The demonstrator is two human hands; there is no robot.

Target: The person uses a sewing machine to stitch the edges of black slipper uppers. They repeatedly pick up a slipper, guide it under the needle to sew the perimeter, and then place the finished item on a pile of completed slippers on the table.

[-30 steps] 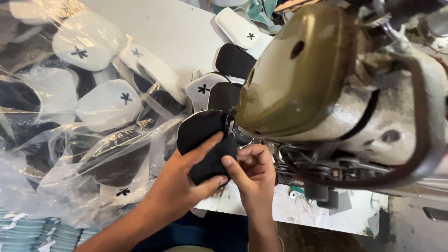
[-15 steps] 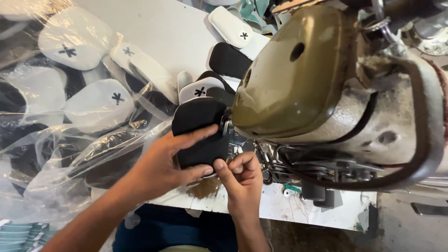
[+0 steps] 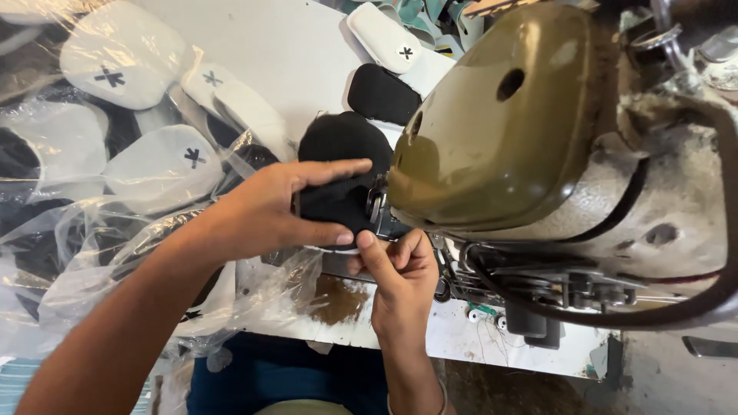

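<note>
Closest to the camera is the right hand, coming up from the bottom edge; its thumb and fingers are pinched on the near edge of a black fabric piece, right by the front of the sewing machine; the left hand comes in from the left and lies flat on top of the same piece, fingers spread fairly wide, index finger stretched across it and thumb along its near edge; so the black fabric piece sits on the white table, pressed up against the olive-green sewing machine head, half tucked under it; can't really see the needle, the head hides it; left of the hands there's a heap of clear plastic bags holding white pieces with black cross marks; further back, another black piece lies just beyond the one being held, and past that a white piece with a cross mark near the far edge.
</note>
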